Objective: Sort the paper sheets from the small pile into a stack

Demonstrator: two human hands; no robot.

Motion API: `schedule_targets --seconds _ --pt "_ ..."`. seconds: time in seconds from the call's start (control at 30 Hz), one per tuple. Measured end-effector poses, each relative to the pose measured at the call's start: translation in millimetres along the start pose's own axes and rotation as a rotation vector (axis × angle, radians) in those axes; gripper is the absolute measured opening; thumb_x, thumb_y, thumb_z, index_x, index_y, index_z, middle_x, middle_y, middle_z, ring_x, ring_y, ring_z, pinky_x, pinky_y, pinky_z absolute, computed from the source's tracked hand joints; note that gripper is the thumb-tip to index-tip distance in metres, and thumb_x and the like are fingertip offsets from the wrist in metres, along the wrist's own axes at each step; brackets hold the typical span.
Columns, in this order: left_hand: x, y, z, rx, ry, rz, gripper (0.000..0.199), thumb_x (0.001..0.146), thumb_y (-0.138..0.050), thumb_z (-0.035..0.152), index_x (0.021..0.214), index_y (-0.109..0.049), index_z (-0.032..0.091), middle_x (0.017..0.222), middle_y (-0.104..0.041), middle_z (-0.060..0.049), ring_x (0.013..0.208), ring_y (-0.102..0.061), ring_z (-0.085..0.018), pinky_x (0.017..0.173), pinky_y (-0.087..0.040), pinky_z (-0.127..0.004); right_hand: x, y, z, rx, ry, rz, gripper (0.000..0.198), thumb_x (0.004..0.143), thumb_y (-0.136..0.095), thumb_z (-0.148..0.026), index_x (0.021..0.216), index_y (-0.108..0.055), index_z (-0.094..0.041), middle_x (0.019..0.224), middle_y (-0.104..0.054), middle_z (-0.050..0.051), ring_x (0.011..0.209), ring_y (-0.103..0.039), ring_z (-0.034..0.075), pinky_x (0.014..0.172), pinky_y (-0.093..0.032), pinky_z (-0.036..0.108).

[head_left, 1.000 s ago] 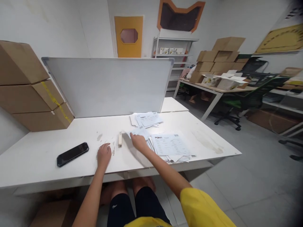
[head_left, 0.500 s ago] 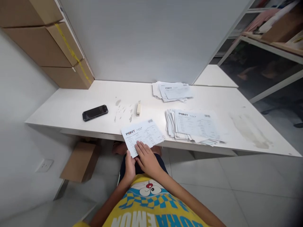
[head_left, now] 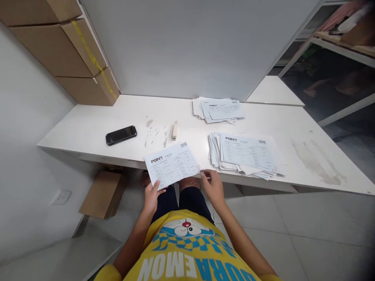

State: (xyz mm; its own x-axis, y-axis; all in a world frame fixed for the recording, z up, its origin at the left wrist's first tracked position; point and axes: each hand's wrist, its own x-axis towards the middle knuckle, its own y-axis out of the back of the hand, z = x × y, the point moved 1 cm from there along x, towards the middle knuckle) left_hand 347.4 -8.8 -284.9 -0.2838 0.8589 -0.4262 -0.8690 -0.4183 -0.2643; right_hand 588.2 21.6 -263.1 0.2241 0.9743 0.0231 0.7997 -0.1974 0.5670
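Note:
A printed sheet [head_left: 172, 162] headed PONY is tilted over the front edge of the white table, above my lap. My left hand [head_left: 151, 196] grips its lower left corner, thumb on top and fingers underneath. At the sheet's right corner is my right hand [head_left: 213, 189], its fingers bent and the thumb and index tips close together on the corner. Whether the sheet is one page or several together, I cannot tell. To the right lies a loose stack of similar sheets [head_left: 246, 152], its edges uneven. Behind the sheet a small cream-coloured block-like object [head_left: 175, 132] rests on the table.
Farther back lies a second stack of printed sheets [head_left: 224, 110]. A black phone [head_left: 121, 135] is on the left of the white table [head_left: 90, 121]. Cardboard boxes [head_left: 79, 50] are piled at the back left, and another box [head_left: 101, 193] sits below the table.
My right hand has moved off the middle of the sheet to its right corner. My left hand has shifted a little left with the sheet, which now lies flatter in view.

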Motion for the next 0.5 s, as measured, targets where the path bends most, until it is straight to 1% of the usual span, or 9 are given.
schedule_targets --seconds 0.1,0.17,0.27,0.3,0.37,0.4,0.43,0.5 --pt "1 -1 1 -0.011 0.008 0.007 0.063 0.06 -0.08 0.051 0.106 -0.066 0.011 0.1 -0.072 -0.015 0.068 -0.069 -0.02 0.056 -0.054 -0.027 1 -8 -9 -0.032 -0.132 -0.174 0.034 0.083 -0.051 -0.049 0.088 -0.066 -0.019 0.091 -0.069 0.011 0.087 -0.064 0.027 0.077 -0.049 0.037" --pt "2 -2 2 -0.011 0.004 0.007 0.062 0.06 -0.08 0.051 0.106 -0.066 0.01 0.099 -0.072 -0.015 0.068 -0.069 -0.02 0.055 -0.054 -0.026 3 -17 -9 0.01 -0.176 -0.306 0.033 0.081 -0.054 -0.047 0.091 -0.067 -0.019 0.095 -0.07 0.011 0.093 -0.064 0.028 0.082 -0.049 0.038" --pt "4 -2 2 0.01 -0.005 0.001 0.061 0.062 -0.078 0.051 0.104 -0.066 0.009 0.093 -0.073 -0.014 0.066 -0.069 -0.02 0.054 -0.053 -0.026 11 -30 0 0.256 -0.173 -0.427 0.036 0.081 -0.056 -0.043 0.106 -0.066 -0.019 0.112 -0.069 0.01 0.108 -0.061 0.027 0.092 -0.046 0.038" --pt "6 0 1 0.02 -0.007 -0.001 0.06 0.063 -0.078 0.052 0.104 -0.066 0.009 0.091 -0.073 -0.014 0.065 -0.069 -0.02 0.054 -0.053 -0.026 13 -33 5 0.357 -0.168 -0.47 0.037 0.08 -0.056 -0.042 0.108 -0.066 -0.019 0.113 -0.068 0.01 0.11 -0.06 0.027 0.094 -0.045 0.039" --pt "8 3 -1 0.036 -0.013 0.006 0.059 0.065 -0.076 0.053 0.103 -0.067 0.009 0.089 -0.073 -0.014 0.064 -0.069 -0.019 0.053 -0.053 -0.026 16 -40 17 0.509 -0.161 -0.564 0.036 0.08 -0.057 -0.04 0.107 -0.068 -0.018 0.109 -0.07 0.009 0.108 -0.061 0.026 0.095 -0.045 0.04" --pt "10 5 -2 0.04 -0.016 0.013 0.058 0.065 -0.075 0.054 0.102 -0.067 0.009 0.089 -0.073 -0.014 0.063 -0.068 -0.019 0.053 -0.052 -0.026 16 -45 25 0.529 -0.16 -0.597 0.035 0.08 -0.056 -0.039 0.105 -0.068 -0.018 0.106 -0.071 0.009 0.106 -0.062 0.026 0.095 -0.046 0.04" --pt "11 7 -3 0.042 -0.017 0.022 0.058 0.066 -0.075 0.054 0.101 -0.067 0.009 0.089 -0.073 -0.014 0.063 -0.068 -0.019 0.053 -0.052 -0.025 16 -50 35 0.497 -0.16 -0.608 0.035 0.081 -0.054 -0.038 0.105 -0.069 -0.017 0.105 -0.072 0.009 0.104 -0.063 0.027 0.095 -0.046 0.041" --pt "12 10 -5 0.04 -0.019 0.039 0.057 0.067 -0.074 0.054 0.101 -0.068 0.009 0.09 -0.073 -0.014 0.064 -0.068 -0.018 0.053 -0.051 -0.025 14 -62 57 0.275 -0.152 -0.563 0.036 0.084 -0.049 -0.034 0.109 -0.068 -0.017 0.11 -0.07 0.01 0.11 -0.061 0.027 0.098 -0.044 0.043"
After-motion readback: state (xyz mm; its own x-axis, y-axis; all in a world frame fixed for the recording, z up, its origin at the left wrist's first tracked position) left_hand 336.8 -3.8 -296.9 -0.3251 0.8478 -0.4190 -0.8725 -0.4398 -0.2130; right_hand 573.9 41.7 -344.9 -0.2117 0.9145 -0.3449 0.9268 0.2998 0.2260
